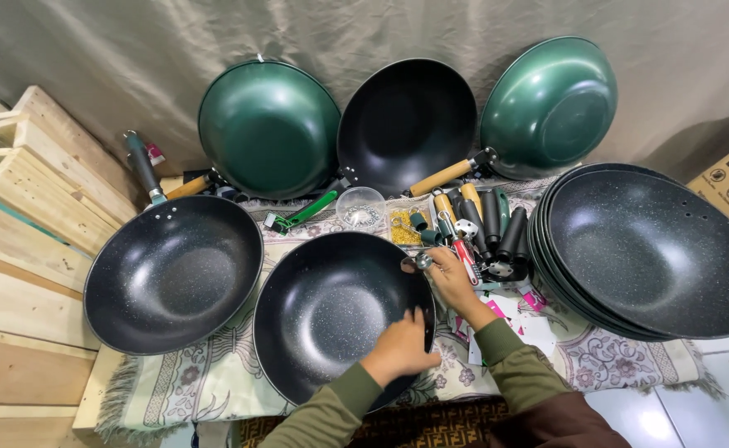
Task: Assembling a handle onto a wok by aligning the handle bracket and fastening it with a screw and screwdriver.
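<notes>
Left hand (399, 348) clamps the near rim of a speckled black wok (340, 311) on the patterned cloth (215, 373), thumb inside; right hand (451, 278) pinches what seems a small metal fitting (421, 261) at the far rim; three glossy woks lean behind, two green, one black; stacked pans (655, 249) sit right.

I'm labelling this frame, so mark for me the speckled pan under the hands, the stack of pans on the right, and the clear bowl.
speckled pan (323, 319): head view, on its bare inner floor.
stack of pans (655, 249): head view, inside of the top pan.
clear bowl (361, 207): head view, on its middle.
</notes>
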